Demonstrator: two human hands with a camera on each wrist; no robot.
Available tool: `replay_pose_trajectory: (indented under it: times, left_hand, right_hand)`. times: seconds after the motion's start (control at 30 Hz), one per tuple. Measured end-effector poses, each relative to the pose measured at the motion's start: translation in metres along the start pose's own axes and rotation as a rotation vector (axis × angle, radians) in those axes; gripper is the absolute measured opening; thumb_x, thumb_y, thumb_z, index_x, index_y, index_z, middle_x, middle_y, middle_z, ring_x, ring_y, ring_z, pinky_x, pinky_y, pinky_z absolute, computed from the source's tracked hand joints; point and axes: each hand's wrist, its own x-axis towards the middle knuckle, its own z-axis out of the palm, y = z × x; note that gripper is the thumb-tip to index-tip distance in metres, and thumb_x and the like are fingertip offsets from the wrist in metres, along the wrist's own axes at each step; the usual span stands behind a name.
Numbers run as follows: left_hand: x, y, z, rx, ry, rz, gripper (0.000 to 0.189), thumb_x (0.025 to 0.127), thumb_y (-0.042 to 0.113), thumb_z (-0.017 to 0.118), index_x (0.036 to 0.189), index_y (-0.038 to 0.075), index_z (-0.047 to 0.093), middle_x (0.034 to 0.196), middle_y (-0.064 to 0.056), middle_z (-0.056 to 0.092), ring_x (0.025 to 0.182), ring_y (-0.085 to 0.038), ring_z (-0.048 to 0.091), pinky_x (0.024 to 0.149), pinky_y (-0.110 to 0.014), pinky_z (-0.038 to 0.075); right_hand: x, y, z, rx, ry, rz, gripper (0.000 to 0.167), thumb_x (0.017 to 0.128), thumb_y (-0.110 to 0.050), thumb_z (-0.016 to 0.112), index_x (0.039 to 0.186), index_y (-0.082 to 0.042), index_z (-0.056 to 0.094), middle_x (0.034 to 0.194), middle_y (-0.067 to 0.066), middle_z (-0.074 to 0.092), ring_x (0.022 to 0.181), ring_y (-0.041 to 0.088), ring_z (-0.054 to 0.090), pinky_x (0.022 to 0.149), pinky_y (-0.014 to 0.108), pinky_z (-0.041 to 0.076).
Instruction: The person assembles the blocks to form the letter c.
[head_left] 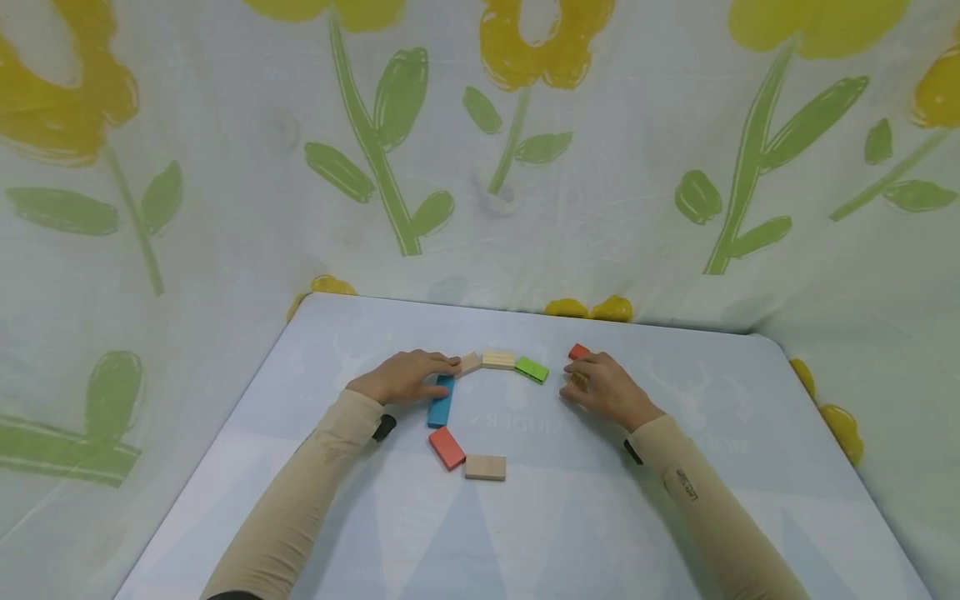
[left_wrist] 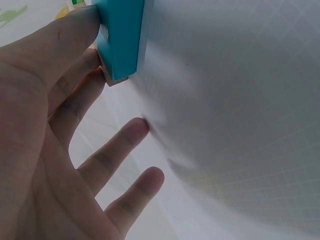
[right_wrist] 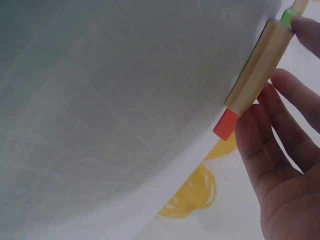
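Observation:
My left hand [head_left: 408, 375] rests at the upper end of a blue block [head_left: 440, 408]; its thumb touches the blue side. Its front fingertips reach a plain wooden block [head_left: 469, 364], and in the left wrist view the other two fingers are spread apart. On the right, my right hand [head_left: 611, 390] holds another plain wooden block [right_wrist: 260, 67] between thumb and fingers, partly hidden in the head view. Just beyond that hand lies a red block [head_left: 578, 352]. A green block [head_left: 532, 370] sits to its left, next to a pale ridged block [head_left: 498, 359].
Nearer the body, a second red block [head_left: 447, 448] lies at an angle beside a flat wooden block [head_left: 485, 467], continuing the curved row. The white printed tabletop [head_left: 615, 517] meets a flower-patterned cloth [head_left: 600, 250] along its back edge.

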Motion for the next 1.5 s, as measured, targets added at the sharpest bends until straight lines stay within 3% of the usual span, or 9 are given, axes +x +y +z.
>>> replay_pose_trajectory:
  times: [0.17,0.33,0.47,0.93,1.2,1.5]
  left_hand:
    - [0.001,0.000,0.002,0.008,-0.001,0.005,0.054,0.101,0.034,0.065,0.150,0.013,0.052,0.156,-0.003,0.046,0.141,-0.032,0.045,0.115,-0.051,0.037]
    - [0.002,-0.001,0.002,0.007,-0.004,-0.005,0.054,0.100,0.034,0.066,0.149,0.015,0.053,0.156,-0.002,0.046,0.141,-0.032,0.044,0.114,-0.052,0.036]
    - [0.002,-0.004,0.003,0.008,-0.007,-0.017,0.054,0.100,0.035,0.066,0.150,0.017,0.053,0.156,-0.001,0.046,0.141,-0.032,0.044,0.115,-0.052,0.036]
    - [0.002,-0.003,0.003,-0.006,0.001,-0.005,0.055,0.100,0.035,0.066,0.149,0.016,0.053,0.156,-0.001,0.046,0.141,-0.032,0.045,0.114,-0.052,0.037]
    - [0.001,-0.004,0.003,0.008,0.007,0.005,0.054,0.100,0.034,0.066,0.149,0.014,0.054,0.156,-0.002,0.047,0.140,-0.033,0.045,0.114,-0.053,0.037]
    - [0.001,-0.005,0.003,0.018,-0.005,-0.007,0.055,0.100,0.035,0.065,0.150,0.014,0.052,0.156,-0.002,0.045,0.141,-0.032,0.044,0.114,-0.053,0.036]
  right_hand:
    - [-0.008,0.003,-0.005,0.011,-0.048,-0.006,0.040,0.089,-0.036,0.079,0.119,-0.009,0.075,0.125,0.008,0.067,0.117,0.028,0.057,0.101,0.048,0.050]
    - [-0.013,0.011,-0.013,0.063,-0.103,-0.119,0.034,0.089,-0.014,0.076,0.122,-0.009,0.073,0.134,0.007,0.064,0.127,0.030,0.055,0.104,0.050,0.048]
    - [-0.014,0.015,-0.014,0.063,-0.128,-0.158,0.038,0.088,-0.003,0.075,0.125,-0.008,0.072,0.136,0.007,0.063,0.129,0.030,0.056,0.104,0.049,0.048]
    - [-0.009,0.012,-0.008,0.012,-0.102,-0.141,0.035,0.085,-0.005,0.080,0.119,-0.005,0.074,0.117,0.010,0.068,0.109,0.029,0.062,0.094,0.045,0.055]
    - [-0.012,0.007,-0.013,0.044,-0.124,-0.094,0.035,0.086,-0.005,0.079,0.121,-0.005,0.073,0.119,0.012,0.067,0.111,0.030,0.063,0.095,0.046,0.054]
    - [-0.013,0.005,-0.013,0.054,-0.126,-0.140,0.034,0.087,-0.002,0.078,0.120,-0.007,0.073,0.120,0.009,0.067,0.112,0.028,0.063,0.095,0.045,0.054]
